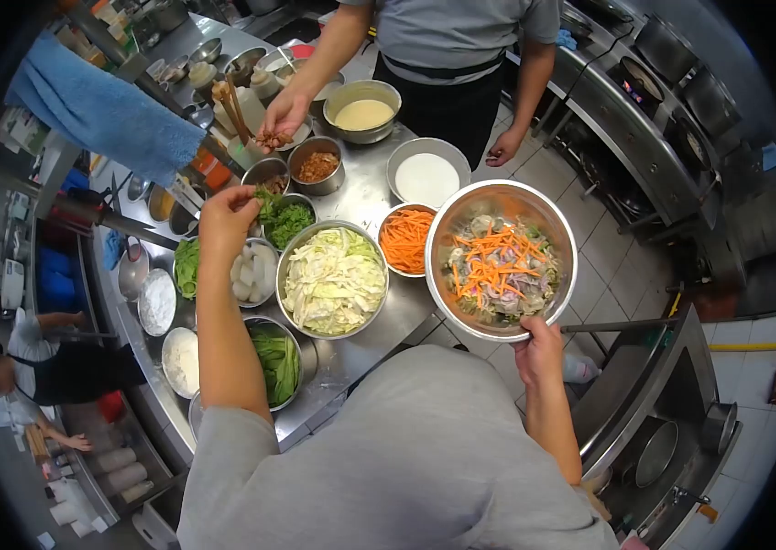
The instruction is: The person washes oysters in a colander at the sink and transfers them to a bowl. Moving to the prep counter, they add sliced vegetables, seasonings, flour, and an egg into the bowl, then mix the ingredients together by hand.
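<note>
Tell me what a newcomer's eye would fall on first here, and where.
Probably the large, round, shiny metal bowl with orange carrot shreds inside, held by the right hand, right of the grey steel table. Then, left of that bowl on the table, the wide metal bowl of pale green chopped cabbage, and farther left, the left hand pinching bright green leaves.

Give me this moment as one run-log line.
left hand: at leafy greens, grip unclear | right hand: holding steel bowl | contents: shredded carrot atop mixed ingredients | nearby: chopped cabbage

A blue towel (104,110) hangs well apart from a lit stove (622,128)
</note>
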Tool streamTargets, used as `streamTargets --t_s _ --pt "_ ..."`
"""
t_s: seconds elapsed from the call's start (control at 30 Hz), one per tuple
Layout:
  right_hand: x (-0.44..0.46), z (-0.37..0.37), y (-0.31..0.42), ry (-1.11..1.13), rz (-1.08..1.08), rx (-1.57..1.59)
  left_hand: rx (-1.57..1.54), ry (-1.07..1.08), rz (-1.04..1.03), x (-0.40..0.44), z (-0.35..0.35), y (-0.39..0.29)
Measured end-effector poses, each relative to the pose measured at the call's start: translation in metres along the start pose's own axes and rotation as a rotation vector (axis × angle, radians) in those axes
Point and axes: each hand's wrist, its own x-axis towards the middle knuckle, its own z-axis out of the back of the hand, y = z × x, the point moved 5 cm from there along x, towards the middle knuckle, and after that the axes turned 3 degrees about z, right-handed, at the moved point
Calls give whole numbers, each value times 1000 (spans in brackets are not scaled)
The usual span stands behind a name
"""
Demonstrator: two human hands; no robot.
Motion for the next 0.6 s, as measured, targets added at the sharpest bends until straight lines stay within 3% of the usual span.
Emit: streamTargets --t_s 0.07,0.13,0.2,0.23,0.27,0.3,0.37,0.4,0.47,0.57,0.6 --pt "1 -6 4 13 -18 -30 -172 -11 27 -26 -4 -45" --pt "-1 -26 7 59 -14 37 -560 -94 -210 -56 -14 -91" --pt "3 -36 4 61 -11 4 -668 -86 -418 -92 -49 -135" --pt "3 -39 3 76 -17 -23 -711 46 -432 -105 -74 -144" --pt "3 -39 5 65 -9 -24 -611 223 -377 -117 -101 -153" --pt "2 -42 6 85 -19 -24 -284 257 -468 -128 -119 -165" --pt "0 -46 13 112 -22 -23 -254 157 -534 -139 -122 -190" --pt "-2 -50 15 121 -32 -21 -254 158 -539 -138 -118 -197" --pt "-5 -51 13 128 -49 -18 -656 95 -553 -136 -104 -204" --pt "-3 -51 13 137 -48 2 -784 -4 -608 -143 -99 -216" --pt "-4 -53 14 146 -50 4 -647 45 -634 -142 -109 -213"
